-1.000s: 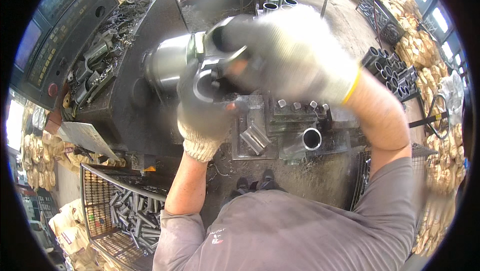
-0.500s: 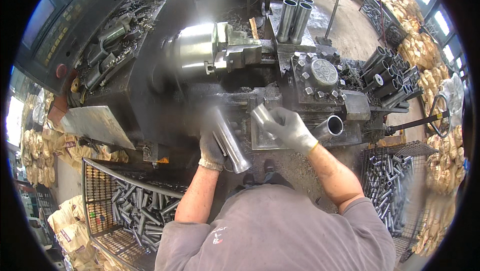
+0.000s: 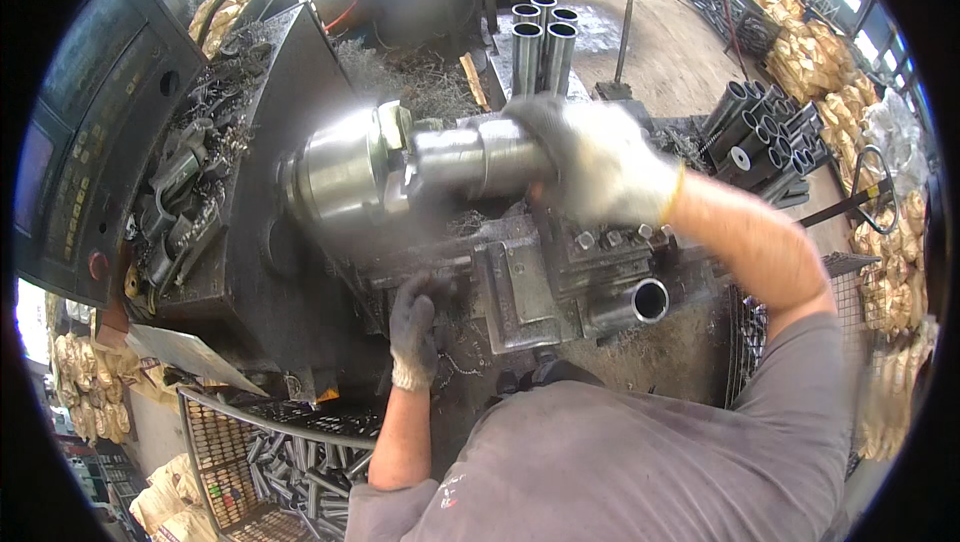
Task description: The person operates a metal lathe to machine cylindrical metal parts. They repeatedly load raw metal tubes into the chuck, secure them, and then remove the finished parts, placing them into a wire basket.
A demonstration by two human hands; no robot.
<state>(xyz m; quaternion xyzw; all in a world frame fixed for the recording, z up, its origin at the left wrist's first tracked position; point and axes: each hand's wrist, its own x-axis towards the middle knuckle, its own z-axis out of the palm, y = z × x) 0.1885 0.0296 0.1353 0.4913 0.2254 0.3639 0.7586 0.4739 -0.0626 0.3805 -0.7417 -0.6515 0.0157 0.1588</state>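
Observation:
My right hand [image 3: 610,162], in a pale glove with dark fingers, is closed around the right end of a shiny metal tube [image 3: 450,160]. The tube lies level against the jaws of the lathe chuck [image 3: 345,167]; a thicker collar-like section sits next to my fingers, and the hand hides the far end. My left hand [image 3: 412,327], in a dark glove with a pale cuff, is low at the machine's front edge. Its fingers point upward, partly apart, with nothing visible in them. Another tube [image 3: 640,302] lies on the machine front, open end to the right.
Several tubes [image 3: 540,47] stand upright behind my right hand. More tubes [image 3: 765,142] are stacked at the right. A wire basket [image 3: 215,462] of small metal pieces stands at lower left. The control panel [image 3: 90,142] and a chip-covered ledge [image 3: 215,132] are at the left.
The tube that was in my left hand has gone from it. My right hand has moved up, from holding a short sleeve in front to gripping a tube at the chuck.

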